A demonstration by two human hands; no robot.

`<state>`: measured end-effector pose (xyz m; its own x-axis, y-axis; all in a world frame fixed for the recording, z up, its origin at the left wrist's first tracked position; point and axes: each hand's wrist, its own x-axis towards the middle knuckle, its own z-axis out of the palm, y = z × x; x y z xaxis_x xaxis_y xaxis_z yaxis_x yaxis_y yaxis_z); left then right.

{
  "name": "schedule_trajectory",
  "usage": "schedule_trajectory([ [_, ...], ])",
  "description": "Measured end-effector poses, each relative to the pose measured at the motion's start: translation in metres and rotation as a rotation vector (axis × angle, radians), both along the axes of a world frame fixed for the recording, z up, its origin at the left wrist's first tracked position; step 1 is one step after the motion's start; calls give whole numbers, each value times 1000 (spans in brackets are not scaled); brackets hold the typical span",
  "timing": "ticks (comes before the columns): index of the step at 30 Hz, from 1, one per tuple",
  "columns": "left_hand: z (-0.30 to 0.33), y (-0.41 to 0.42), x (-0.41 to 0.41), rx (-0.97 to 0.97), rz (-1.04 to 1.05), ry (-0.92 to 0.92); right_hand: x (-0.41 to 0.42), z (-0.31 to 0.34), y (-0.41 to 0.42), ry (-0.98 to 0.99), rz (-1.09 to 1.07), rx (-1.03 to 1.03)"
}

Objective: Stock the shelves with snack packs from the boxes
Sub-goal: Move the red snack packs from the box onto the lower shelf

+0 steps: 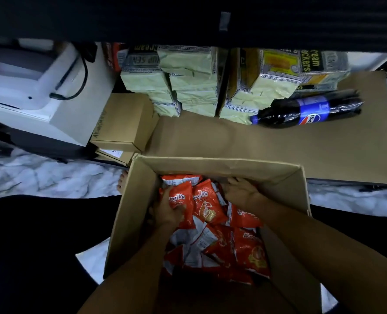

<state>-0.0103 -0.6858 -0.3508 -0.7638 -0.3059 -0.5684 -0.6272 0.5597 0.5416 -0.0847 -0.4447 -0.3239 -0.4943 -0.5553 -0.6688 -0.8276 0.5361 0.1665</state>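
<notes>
Red snack pack gripped in the left hand, fingers curled round its lower edge, inside an open cardboard box on the floor. Just right of those fingers, a second red pack, upright and touching the first. Further right, the right hand deep in the far corner of the box, palm down over the packs, fingertips toward the far wall; hard to tell whether those fingers are closed on anything. Below both hands, toward the wrists, a loose heap of more red and white packs filling the box bottom, some face up, some showing their printed backs. Both bare forearms reaching in from the near edge.

Beyond the fingertips, past the box's far wall, a low shelf lined with brown cardboard. At the back of that shelf, stacks of pale green cracker packs to the left and more of the same to the right, some tilted. In front of the right stack, a dark cola bottle with a blue label, lying on its side.

Left of the left hand's fingers and further off, a closed brown carton beside the shelf, with a white machine and a black cable beyond it. On the pale marbled floor just outside the box's left wall, a bare foot, toes only in view.
</notes>
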Motion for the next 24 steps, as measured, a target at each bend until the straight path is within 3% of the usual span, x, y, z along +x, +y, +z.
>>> schedule_trajectory([
  [4, 5, 3, 1, 158, 114, 71, 9, -9, 11, 64, -3, -113],
  [7, 12, 10, 6, 210, 118, 84, 21, -17, 22, 87, -120, -188],
  [11, 22, 14, 6, 300, 156, 100, 33, 20, 16, 14, -329, -289],
  [14, 32, 11, 8, 292, 115, 154, 38, 44, 14, -94, -609, -304],
  [18, 52, 5, 19, 309, 71, 256, 54, 53, 21, -246, -1094, -743],
  [21, 78, 13, 24, 349, -28, 346, 77, 79, 18, -342, -1194, -1075],
  [24, 116, 33, 15, 427, -76, 448, 84, 115, 19, -304, -1219, -1252],
])
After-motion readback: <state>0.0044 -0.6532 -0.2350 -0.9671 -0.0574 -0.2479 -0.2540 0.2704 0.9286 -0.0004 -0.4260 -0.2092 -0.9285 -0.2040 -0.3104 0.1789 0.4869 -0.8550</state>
